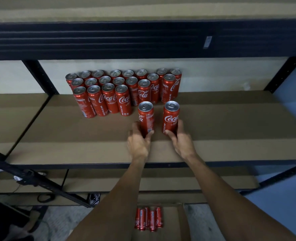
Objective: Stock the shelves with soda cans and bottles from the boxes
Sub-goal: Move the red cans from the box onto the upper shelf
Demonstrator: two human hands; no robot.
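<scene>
Head view: both bare arms reached forward over the brown shelf (230, 127). The left hand (138, 145) gripped a red soda can (145, 117) low on its body, thumb on one side and fingers curled round the other. The right hand (182, 141) gripped a second can (171, 115) the same way. Both cans were upright, near each other but apart. Their bases were hidden behind the fingers, so it could not be told whether they rested on the board.

Just behind them stood the stocked cans (122, 89) — a block of upright red cans in rough rows toward the back of the shelf, left of centre. The dark metal beam (143, 40) of the shelf above crossed the top of the view.

Below, between the forearms, an open cardboard box (173, 221) sat on the floor with a few spare cans (149, 219) grouped together in it — standing or lying, it could not be told.
</scene>
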